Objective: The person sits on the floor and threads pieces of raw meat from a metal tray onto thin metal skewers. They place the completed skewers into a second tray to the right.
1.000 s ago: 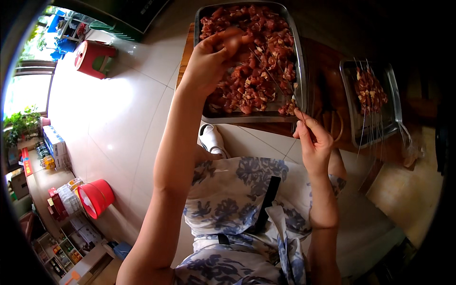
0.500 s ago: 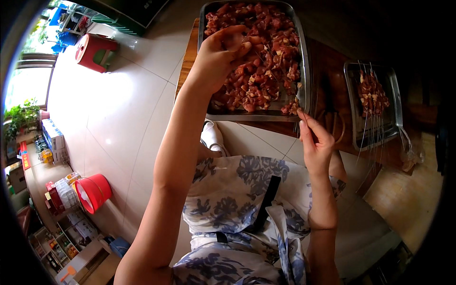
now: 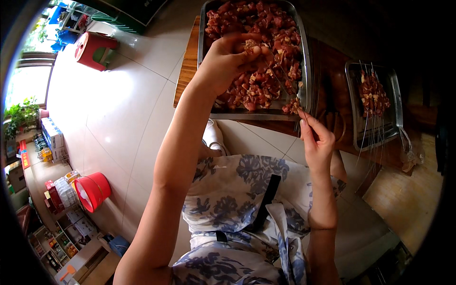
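A large metal tray [image 3: 306,66] holds a heap of small raw meat pieces [image 3: 278,28]. Over it, the fingers of my left hand [image 3: 225,61] are curled and slightly blurred, pinching what looks like a meat piece [image 3: 251,44]. At the tray's near right corner, my right hand [image 3: 317,138] grips the lower end of a thin metal skewer [image 3: 283,85]. The skewer slants up and left over the meat, its far end close to my left fingers. Some meat [image 3: 292,105] is threaded low on it, just above my right fingertips.
A smaller metal tray [image 3: 398,102] on the right carries several loaded skewers [image 3: 374,95]. Dark scissors-like handles [image 3: 338,126] lie between the trays on the wooden table [image 3: 189,71]. A clear plastic bag [image 3: 411,156] hangs by the small tray. A red stool [image 3: 95,51] and red bucket [image 3: 93,191] stand left.
My left hand has shifted slightly right and down, its fingers drawn closer around a meat piece near the skewer's far end. My right hand has hardly moved.
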Demonstrator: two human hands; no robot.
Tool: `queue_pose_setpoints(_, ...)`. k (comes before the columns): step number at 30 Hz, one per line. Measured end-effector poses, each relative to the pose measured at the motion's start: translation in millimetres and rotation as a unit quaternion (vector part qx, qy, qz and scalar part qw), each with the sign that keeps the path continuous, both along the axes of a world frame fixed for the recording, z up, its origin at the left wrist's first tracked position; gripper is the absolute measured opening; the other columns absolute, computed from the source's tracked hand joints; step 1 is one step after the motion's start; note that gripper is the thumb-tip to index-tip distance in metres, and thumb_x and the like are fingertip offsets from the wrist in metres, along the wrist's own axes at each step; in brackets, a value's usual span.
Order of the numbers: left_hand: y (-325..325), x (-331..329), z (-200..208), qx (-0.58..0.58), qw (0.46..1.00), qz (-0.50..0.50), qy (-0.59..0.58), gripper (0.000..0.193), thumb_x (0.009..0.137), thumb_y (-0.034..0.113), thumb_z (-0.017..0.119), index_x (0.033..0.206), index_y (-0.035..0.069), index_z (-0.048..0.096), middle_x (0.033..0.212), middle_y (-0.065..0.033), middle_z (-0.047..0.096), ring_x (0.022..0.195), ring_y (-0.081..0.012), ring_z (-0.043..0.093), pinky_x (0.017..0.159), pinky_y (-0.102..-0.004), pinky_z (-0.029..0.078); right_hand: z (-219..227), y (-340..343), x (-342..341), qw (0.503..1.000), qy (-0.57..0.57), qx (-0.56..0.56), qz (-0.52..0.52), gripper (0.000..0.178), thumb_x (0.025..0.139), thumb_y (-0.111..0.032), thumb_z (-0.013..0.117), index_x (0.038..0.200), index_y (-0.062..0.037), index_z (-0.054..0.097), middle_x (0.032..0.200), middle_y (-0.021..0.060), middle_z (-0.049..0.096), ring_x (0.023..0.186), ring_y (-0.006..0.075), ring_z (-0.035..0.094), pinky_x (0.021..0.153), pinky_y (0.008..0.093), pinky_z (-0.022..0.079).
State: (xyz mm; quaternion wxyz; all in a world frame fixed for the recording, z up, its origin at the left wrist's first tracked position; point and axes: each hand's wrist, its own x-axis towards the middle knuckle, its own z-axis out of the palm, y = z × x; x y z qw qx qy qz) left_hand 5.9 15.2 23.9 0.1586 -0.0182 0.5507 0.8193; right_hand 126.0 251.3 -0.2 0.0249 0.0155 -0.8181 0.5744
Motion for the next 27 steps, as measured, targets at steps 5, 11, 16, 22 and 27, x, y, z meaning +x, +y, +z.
queue_pose_setpoints(5, 9, 5, 6, -0.006, 1.000, -0.003, -0.019, 0.030, 0.091, 0.007, 0.057, 0.119, -0.002, 0.052, 0.108, -0.0139, 0.062, 0.099, -0.0230, 0.064, 0.086, -0.0359, 0.056, 1, 1, 0, 1.000, -0.015, -0.013, -0.007, 0.024, 0.092, -0.008, 0.058, 0.112, 0.0018, 0.065, 0.072, -0.0020, 0.059, 0.058, 0.0031, 0.043, 0.052, 0.0175, 0.035)
queue_pose_setpoints(11, 14, 5, -1, 0.123, 0.992, -0.014, -0.007, 0.028, 0.097, 0.017, 0.050, 0.117, -0.001, 0.054, 0.109, -0.0154, 0.063, 0.101, -0.0266, 0.064, 0.088, -0.0389, 0.054, 12, 0, 0, 0.998, -0.049, -0.045, -0.023, 0.023, 0.091, -0.004, 0.056, 0.112, 0.0028, 0.064, 0.091, 0.0024, 0.068, 0.066, 0.0017, 0.048, 0.058, 0.0164, 0.041)
queue_pose_setpoints(16, 16, 6, -10, 0.116, 0.993, 0.010, 0.008, 0.027, 0.097, 0.018, 0.049, 0.114, -0.001, 0.056, 0.108, -0.0155, 0.064, 0.100, -0.0268, 0.064, 0.087, -0.0395, 0.054, 8, 1, 0, 0.998, -0.042, -0.034, -0.021, 0.023, 0.091, -0.004, 0.056, 0.112, 0.0030, 0.064, 0.093, 0.0047, 0.069, 0.071, 0.0030, 0.053, 0.061, 0.0169, 0.044)
queue_pose_setpoints(22, 19, 8, -11, 0.113, 0.993, 0.031, -0.020, 0.023, 0.095, 0.015, 0.052, 0.111, -0.001, 0.058, 0.105, -0.0146, 0.065, 0.097, -0.0274, 0.065, 0.086, -0.0399, 0.055, 5, -1, 1, 0.998, -0.043, -0.028, -0.025, 0.023, 0.090, -0.004, 0.058, 0.111, 0.0034, 0.064, 0.098, 0.0097, 0.070, 0.084, 0.0087, 0.062, 0.073, 0.0208, 0.049)
queue_pose_setpoints(27, 26, 12, -14, 0.133, 0.990, 0.031, -0.036, 0.020, 0.095, 0.013, 0.053, 0.109, 0.000, 0.058, 0.103, -0.0150, 0.065, 0.096, -0.0283, 0.066, 0.086, -0.0419, 0.055, 1, -2, 2, 0.999, -0.033, -0.024, -0.030, 0.022, 0.090, -0.004, 0.058, 0.109, 0.0046, 0.064, 0.099, 0.0112, 0.070, 0.089, 0.0123, 0.064, 0.078, 0.0232, 0.049)
